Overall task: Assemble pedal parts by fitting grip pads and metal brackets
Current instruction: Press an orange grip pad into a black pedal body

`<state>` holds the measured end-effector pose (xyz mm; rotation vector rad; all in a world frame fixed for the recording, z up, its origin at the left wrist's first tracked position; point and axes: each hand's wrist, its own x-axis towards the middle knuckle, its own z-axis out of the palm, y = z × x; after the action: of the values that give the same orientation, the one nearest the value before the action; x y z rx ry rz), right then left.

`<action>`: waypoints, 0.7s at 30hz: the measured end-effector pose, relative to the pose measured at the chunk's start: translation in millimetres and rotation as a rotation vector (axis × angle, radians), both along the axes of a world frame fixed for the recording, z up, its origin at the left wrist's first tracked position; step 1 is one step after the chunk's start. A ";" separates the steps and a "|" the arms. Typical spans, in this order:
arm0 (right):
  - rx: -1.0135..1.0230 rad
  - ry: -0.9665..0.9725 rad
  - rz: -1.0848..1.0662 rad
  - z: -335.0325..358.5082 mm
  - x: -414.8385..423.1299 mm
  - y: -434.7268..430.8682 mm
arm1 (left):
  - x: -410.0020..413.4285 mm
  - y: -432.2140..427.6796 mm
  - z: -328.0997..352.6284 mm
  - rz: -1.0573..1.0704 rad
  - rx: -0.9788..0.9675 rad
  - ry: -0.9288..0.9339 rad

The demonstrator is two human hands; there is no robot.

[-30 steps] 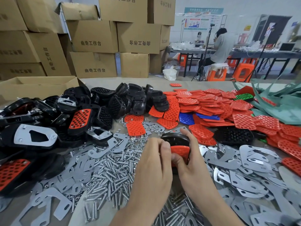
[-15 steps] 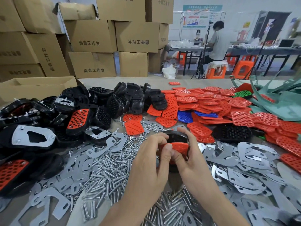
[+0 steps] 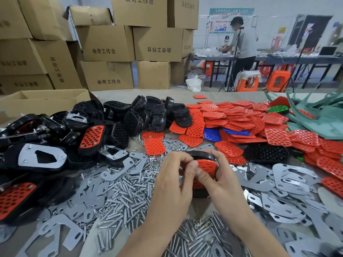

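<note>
Both hands hold one black pedal body (image 3: 202, 155) with a red perforated grip pad (image 3: 207, 166) on its face, just above the table centre. My left hand (image 3: 174, 180) curls its fingers over the pedal's left edge, thumb on the pad. My right hand (image 3: 216, 178) wraps the right side, thumb pressing the pad. The hands hide the pedal's lower part. Loose red grip pads (image 3: 232, 117) lie piled behind, and grey metal brackets (image 3: 289, 180) lie spread to the right.
Black pedal bodies (image 3: 144, 115), some with pads or brackets fitted, heap up at left. Screws (image 3: 128, 197) and nuts cover the table in front. Cardboard boxes (image 3: 105, 43) stack behind. A green bag (image 3: 319, 115) sits far right. A person stands at a distant table.
My left fingers have come up over the pedal's left edge, and both thumbs now meet on the red pad. The pedal stays in the same spot.
</note>
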<state>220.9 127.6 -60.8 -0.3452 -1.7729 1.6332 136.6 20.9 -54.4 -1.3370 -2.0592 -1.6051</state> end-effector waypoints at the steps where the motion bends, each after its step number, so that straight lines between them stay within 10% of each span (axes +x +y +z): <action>1: -0.001 0.004 0.004 0.5 -0.2 -0.4 | -0.2 -0.3 -0.6 -0.002 0.000 -0.013; 21: 0.014 -0.010 0.009 2.2 0.1 -1.4 | -8.0 1.9 2.2 0.002 -0.029 -0.110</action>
<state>221.0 126.2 -58.5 -0.3395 -1.7947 1.6273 128.5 22.8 -52.2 -1.2826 -2.1530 -1.6899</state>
